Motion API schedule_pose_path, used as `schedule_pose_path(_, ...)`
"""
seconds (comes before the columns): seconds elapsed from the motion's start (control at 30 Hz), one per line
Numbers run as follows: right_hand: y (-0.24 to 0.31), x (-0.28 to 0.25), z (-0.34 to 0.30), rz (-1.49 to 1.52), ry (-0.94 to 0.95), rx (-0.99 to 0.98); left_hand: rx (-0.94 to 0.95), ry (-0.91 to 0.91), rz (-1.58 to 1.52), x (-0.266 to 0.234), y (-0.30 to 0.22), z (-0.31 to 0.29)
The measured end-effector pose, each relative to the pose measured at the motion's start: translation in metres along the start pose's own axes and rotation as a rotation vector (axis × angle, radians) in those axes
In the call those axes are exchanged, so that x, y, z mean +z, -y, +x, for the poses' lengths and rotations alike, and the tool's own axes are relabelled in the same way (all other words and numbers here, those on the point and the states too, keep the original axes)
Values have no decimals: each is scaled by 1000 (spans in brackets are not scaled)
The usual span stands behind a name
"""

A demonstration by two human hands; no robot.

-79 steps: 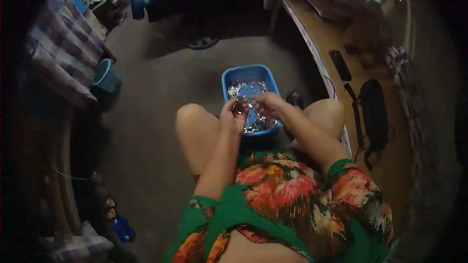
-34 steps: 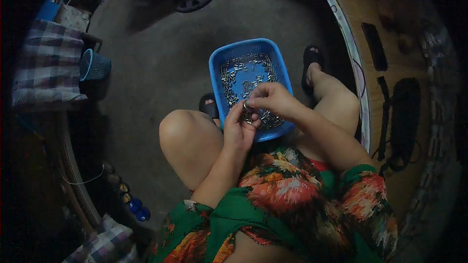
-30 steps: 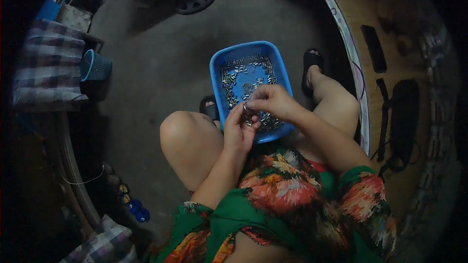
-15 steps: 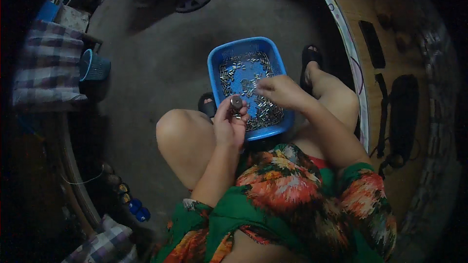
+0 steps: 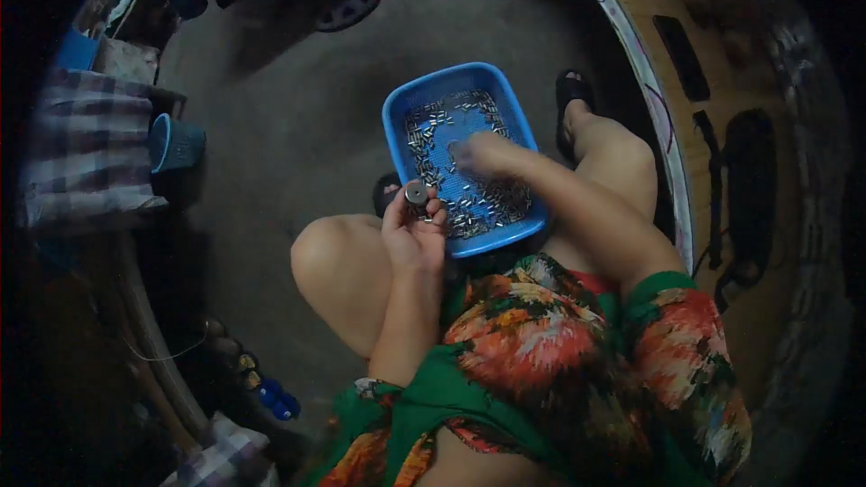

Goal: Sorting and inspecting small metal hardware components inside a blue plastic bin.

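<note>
My left hand [image 5: 414, 239] is closed round a grey metal cylinder [image 5: 416, 192] with a small hole in the middle of its top face. It holds the cylinder upright above the near left edge of a blue plastic basket [image 5: 391, 131]. Many small, shiny metal cylinders [image 5: 469, 219] lie scattered over the basket's perforated bottom, thicker along the sides than in the middle. Over the middle of the basket reaches my right hand [image 5: 492, 156], fingers pointing left and down among the pieces. Motion smears those fingers, so whether they grip a piece is unclear.
The basket stands between my legs [image 5: 338, 275], close to my sandalled feet [image 5: 574, 95]. A wooden board [image 5: 645, 0] with dark items on it runs along the right. At left are a small blue basket [image 5: 180, 144] and a checked cloth [image 5: 90, 149]. Blue objects [image 5: 278, 399] lie lower left.
My right hand has moved left and slightly down into the basket's middle. My left hand, still holding the metal cylinder, has shifted slightly left.
</note>
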State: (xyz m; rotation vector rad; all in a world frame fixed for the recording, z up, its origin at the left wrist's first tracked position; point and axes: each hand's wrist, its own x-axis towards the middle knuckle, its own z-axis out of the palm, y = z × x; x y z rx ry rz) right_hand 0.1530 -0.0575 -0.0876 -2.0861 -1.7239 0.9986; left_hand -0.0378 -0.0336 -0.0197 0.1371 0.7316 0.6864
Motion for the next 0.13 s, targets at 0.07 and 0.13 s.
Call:
schedule_pose_path(0.07, 13, -6, 0, 35, 67, -51, -3, 16, -28, -7, -5, 0)
schedule_pose_path(0.13, 16, -9, -3, 67, 133, -96, 6, 30, -24, -14, -8, 0)
